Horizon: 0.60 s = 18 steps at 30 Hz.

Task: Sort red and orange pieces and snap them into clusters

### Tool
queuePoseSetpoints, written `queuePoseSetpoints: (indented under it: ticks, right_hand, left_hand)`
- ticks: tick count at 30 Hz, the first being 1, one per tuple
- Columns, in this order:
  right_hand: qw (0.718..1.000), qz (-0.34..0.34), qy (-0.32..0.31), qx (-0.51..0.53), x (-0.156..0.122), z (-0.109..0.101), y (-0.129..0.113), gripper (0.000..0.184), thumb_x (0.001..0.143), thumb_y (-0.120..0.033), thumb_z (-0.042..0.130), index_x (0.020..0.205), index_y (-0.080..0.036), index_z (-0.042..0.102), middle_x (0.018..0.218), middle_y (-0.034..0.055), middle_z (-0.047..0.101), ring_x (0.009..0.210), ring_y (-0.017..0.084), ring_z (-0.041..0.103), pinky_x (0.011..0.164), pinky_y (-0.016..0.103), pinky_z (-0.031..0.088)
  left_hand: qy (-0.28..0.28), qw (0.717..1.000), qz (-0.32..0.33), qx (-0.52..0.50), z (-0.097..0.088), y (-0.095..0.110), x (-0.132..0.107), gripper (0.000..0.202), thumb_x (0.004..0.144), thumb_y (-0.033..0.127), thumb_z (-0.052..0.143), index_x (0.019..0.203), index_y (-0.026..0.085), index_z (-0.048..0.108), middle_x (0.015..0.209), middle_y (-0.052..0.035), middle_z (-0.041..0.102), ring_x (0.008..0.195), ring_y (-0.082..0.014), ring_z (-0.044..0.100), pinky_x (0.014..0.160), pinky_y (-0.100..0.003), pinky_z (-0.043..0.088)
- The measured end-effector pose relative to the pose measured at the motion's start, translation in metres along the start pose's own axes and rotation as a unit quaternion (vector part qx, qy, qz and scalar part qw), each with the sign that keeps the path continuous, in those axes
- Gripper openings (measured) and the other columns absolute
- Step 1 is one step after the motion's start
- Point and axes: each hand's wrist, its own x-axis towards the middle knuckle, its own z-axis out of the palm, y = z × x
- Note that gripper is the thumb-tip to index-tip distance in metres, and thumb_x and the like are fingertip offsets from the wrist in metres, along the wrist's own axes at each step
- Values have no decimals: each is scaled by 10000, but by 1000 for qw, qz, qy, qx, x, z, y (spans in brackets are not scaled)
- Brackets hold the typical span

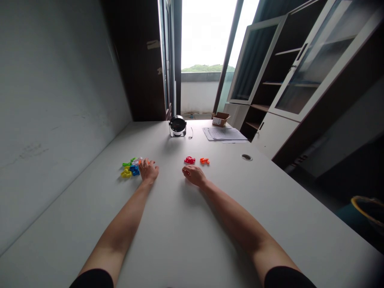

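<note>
Glossy, chunky plastic puzzle pieces (130, 168) lie heaped on the matte white worktop (210, 224), the left hand (148, 171) against them, fingers together, grip unclear. The right hand (194, 175) rests empty, fingers together, just below a knobbly red piece (189, 160) and an orange piece (204, 161).

A pale wall (60, 112) and glass-fronted cabinets (312, 60) flank a bright open window (207, 36).

This looks like an office: a long white desk (180, 224) has a cable grommet (247, 157) set into its top and a stack of papers (225, 134) near its far end. Glass-fronted cabinets (312, 68) (dark wood inside pale frames) stand to the right, and a balcony wall (198, 96) shows through the doorway.
</note>
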Motion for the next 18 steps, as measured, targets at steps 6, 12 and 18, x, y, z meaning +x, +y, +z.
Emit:
queuePoseSetpoints:
  ticks: [6,12,18]
  right_hand:
    - [1000,3,-1,-5,-1,4,4,128,904,-180,559,851,-208,671,816,20,689,741,139,576,680,233,360]
    - [1000,8,-1,0,-1,6,6,143,906,-175,548,852,-210,675,828,21,690,739,146,580,676,240,384]
    - [1000,14,-2,3,-2,8,7,140,909,-180,549,853,-203,675,841,38,688,740,158,591,676,256,404]
  left_hand:
    - [-33,999,-25,21,2,-2,-1,307,836,316,581,1100,202,689,1453,-131,480,1408,-336,298,1189,-522,153]
    - [-42,999,20,20,6,-2,0,283,843,308,577,1072,203,706,1424,-139,518,1370,-312,370,1180,-487,195]
    - [-32,998,59,-10,6,0,1,291,854,280,561,1093,200,706,1406,-121,533,1365,-295,378,1186,-452,205]
